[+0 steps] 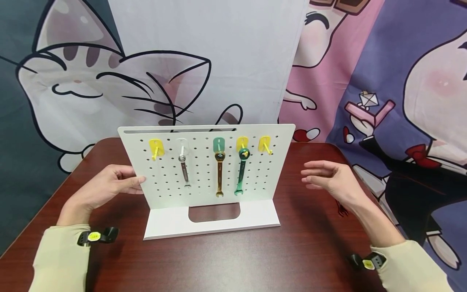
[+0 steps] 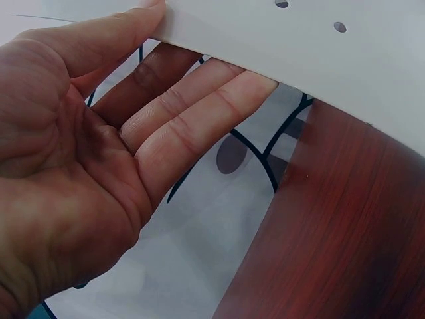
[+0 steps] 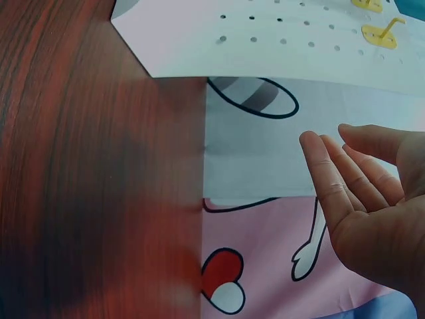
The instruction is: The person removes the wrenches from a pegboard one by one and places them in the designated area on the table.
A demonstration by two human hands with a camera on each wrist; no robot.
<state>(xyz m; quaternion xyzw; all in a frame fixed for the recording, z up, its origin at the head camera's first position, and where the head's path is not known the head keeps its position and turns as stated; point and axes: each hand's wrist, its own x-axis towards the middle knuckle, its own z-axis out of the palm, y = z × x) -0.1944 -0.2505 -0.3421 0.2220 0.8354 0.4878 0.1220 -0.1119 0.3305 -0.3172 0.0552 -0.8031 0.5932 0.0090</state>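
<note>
A white pegboard stand [image 1: 204, 170] stands upright on the table. My left hand [image 1: 109, 184] pinches its left edge, the thumb [image 2: 154, 14] on the front face and the other fingers reaching behind. To the right of the board, my right hand [image 1: 333, 180] hangs in the air, touching nothing, its fingers loosely extended. Three combination wrenches hang from hooks: a small silver one [image 1: 184, 170], a gold-toned one [image 1: 219, 174] in the middle and a green one [image 1: 241, 174]. Yellow hooks at the far left [image 1: 157, 149] and far right [image 1: 265, 144] hold nothing.
The reddish-brown wooden table [image 1: 233, 263] carries the stand, whose base has a cut-out slot. Behind the table hangs a cartoon-printed cloth [image 1: 248, 61]. A small dark red object [image 1: 341, 209] lies under my right wrist, partly hidden.
</note>
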